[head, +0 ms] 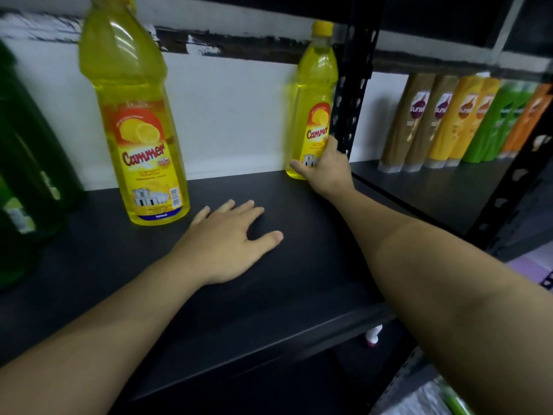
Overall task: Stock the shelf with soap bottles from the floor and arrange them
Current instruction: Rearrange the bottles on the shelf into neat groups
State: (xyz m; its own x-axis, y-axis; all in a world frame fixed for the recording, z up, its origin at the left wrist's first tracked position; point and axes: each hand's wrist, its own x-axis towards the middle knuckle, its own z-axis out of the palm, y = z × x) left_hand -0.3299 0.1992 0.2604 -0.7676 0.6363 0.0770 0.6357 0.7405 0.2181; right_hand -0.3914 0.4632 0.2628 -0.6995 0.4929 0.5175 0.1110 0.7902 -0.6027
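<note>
1. Shelf (299, 265): flat matte black board, smooth, filling the middle of the frame; a white wall stands behind it and a black perforated metal upright (351, 94) rises at its right end.
2. Near soap bottle (143, 139): tall clear plastic bottle of yellow liquid, rounded shoulders, waisted body, yellow cap cut off at the top edge. It stands upright on the shelf at left of centre. Glossy red and yellow label, lemon picture, reads "Cammer", barcode low on the right side.
3. Far soap bottle (315, 94): same make and shape, yellow screw cap, upright at the back of the shelf, just beside the upright, centre right of the frame.
4. Right hand (327, 167): bare, arm stretched in from the lower right. Its grip is wrapped round the lower part of the far soap bottle, thumb across the front of the base, fingers curled round the right side.
5. Left hand (227, 238): bare, palm down and flat on the shelf, fingers spread, grip slack and holding nothing. It lies just right of the near soap bottle's base; whether the fingertips touch it cannot be told.
6. Dark green bottles (27, 163): glossy, blurred, at the left edge on the same shelf.
7. Shampoo bottles (457, 121): row of upright flattened bottles in the next bay, upper right; brown, yellow, green and orange, labels reading "sunsilk" in part.
</note>
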